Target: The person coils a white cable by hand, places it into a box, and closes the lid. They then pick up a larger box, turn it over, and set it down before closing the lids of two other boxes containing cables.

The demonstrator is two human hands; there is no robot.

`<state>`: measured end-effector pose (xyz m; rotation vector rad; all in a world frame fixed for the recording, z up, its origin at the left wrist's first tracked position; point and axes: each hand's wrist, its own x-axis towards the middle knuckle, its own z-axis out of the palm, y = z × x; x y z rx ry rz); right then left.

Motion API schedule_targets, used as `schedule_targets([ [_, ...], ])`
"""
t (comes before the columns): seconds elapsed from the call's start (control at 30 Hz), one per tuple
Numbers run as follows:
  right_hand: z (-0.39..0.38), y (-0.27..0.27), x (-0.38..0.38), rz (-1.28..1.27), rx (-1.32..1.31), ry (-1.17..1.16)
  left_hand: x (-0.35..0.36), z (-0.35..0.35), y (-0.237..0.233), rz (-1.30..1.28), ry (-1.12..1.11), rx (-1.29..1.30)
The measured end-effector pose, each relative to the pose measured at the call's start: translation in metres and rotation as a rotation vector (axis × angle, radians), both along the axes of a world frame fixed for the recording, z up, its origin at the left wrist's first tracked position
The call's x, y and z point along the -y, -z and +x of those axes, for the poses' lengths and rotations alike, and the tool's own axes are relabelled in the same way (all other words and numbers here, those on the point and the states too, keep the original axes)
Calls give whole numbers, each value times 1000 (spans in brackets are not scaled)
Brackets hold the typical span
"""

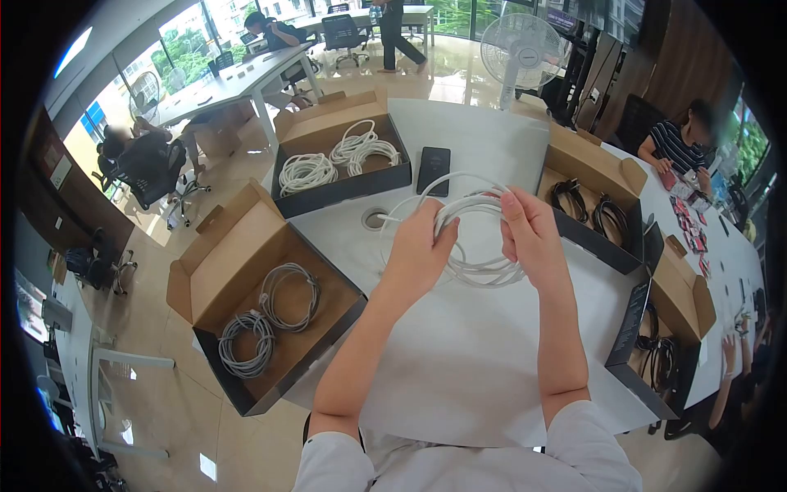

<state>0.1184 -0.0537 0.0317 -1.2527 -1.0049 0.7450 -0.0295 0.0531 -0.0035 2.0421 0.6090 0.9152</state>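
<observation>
Above the middle of the white table (pixel 459 361), a coiled white cable (pixel 484 266) hangs between my two hands. My left hand (pixel 425 242) is closed round the coil's left side, with the thumb on top. On its right side, my right hand (pixel 529 234) grips the loops between thumb and curled fingers. A loose loop arcs above the coil and another sticks out to the left. Behind the coil, a black phone (pixel 434 171) lies on the table beside a round cable hole (pixel 375 219).
Around the table stand open cardboard boxes: one with white cables (pixel 342 193), one with grey coils (pixel 279 385), and two with black cables (pixel 590 234) (pixel 631 369) at right. A fan (pixel 520 53) stands beyond. A person in stripes (pixel 680 139) sits at a right-hand table with small red items.
</observation>
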Motion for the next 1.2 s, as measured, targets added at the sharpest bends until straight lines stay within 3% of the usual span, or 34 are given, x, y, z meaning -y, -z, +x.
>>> schedule_targets([
  [0.1,0,-2,2,-5,93,58,5,5,4,566,-381,0],
  [0.2,2,-5,8,-5,99,58,9,13,-2,668,-508,377],
  [0.3,3,-10,14,11,117,42,11,6,-16,281,-108,391],
  [0.4,0,-13,14,70,107,79,3,-6,-18,-334,257,111],
  [0.5,0,-12,13,101,64,140,-1,-2,-9,-377,314,4],
  [0.6,-1,-12,12,129,6,176,2,0,-6,-578,438,198],
  [0.77,-10,-5,7,166,-101,168,-2,-6,-5,-699,560,388],
  [0.87,-15,7,-10,386,38,310,-5,-4,-2,-740,549,491],
  [0.97,-17,9,-14,527,353,535,-8,-4,-1,-838,448,663],
  [1.07,-8,15,-9,591,415,565,-15,-9,-3,-914,367,856],
  [1.2,8,27,3,406,390,62,-29,-23,-7,-952,296,1077],
])
